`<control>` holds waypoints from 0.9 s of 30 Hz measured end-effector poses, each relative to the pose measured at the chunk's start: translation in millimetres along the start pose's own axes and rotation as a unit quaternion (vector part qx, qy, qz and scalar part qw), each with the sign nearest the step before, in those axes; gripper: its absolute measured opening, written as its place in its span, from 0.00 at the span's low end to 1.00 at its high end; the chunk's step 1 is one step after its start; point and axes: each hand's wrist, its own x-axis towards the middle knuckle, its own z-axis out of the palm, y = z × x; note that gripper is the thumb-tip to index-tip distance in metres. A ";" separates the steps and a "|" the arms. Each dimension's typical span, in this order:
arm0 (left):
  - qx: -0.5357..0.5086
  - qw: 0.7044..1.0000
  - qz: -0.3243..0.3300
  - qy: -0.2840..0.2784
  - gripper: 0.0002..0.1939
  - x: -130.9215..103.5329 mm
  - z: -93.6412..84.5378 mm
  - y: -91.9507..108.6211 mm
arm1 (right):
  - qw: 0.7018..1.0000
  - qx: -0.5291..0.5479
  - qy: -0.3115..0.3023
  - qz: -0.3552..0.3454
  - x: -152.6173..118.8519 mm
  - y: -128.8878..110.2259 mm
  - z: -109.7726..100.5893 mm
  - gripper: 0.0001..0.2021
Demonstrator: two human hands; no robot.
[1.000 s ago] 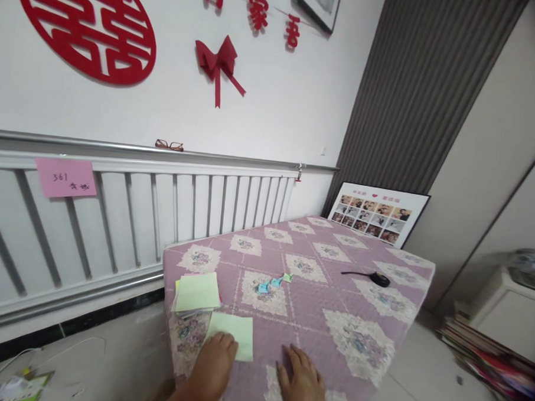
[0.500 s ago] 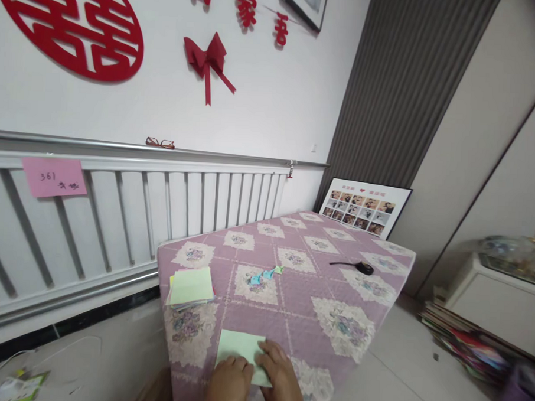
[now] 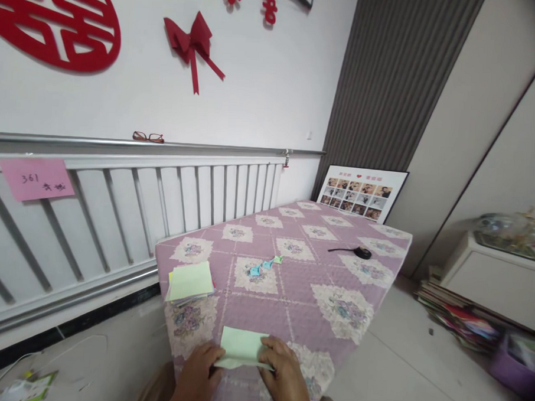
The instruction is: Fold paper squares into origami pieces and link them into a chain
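A pale green sheet of paper [image 3: 243, 346] lies at the near end of the table, its lower edge lifted and bent toward me. My left hand [image 3: 202, 366] pinches its left lower corner. On the right side, my right hand [image 3: 282, 364] grips the sheet, fingers on top and thumb beneath. Farther in are small folded paper pieces, two blue [image 3: 255, 271] and one green [image 3: 278, 259], in a slanting row. To the left sits a stack of coloured paper [image 3: 192, 281] with a light green sheet on top.
The table wears a purple floral cloth [image 3: 285, 302]. A black object with a strap [image 3: 361, 252] rests toward its right side. A white radiator [image 3: 138, 212] runs along the left wall. Beyond the far end leans a photo board [image 3: 360, 193]; a white cabinet [image 3: 507, 282] stands right.
My left hand has moved left from the middle of the sheet to its left corner. The near edge of the paper has lifted. The camera view has shifted a little.
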 end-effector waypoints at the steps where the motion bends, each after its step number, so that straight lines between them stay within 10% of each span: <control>1: 0.003 1.000 0.005 -0.007 0.24 1.6 0.8 1.0 | 1.000 0.000 -0.005 0.006 0.1 0.8 0.6 0.09; 17: 0.001 0.995 -0.084 -0.053 0.10 12.4 -14.2 16.5 | 0.999 0.048 0.017 -0.004 3.0 1.9 -2.4 0.16; 27: 0.016 0.993 -0.114 -0.008 0.23 15.5 -3.8 15.5 | 0.998 -0.019 0.061 0.013 6.1 4.5 3.3 0.08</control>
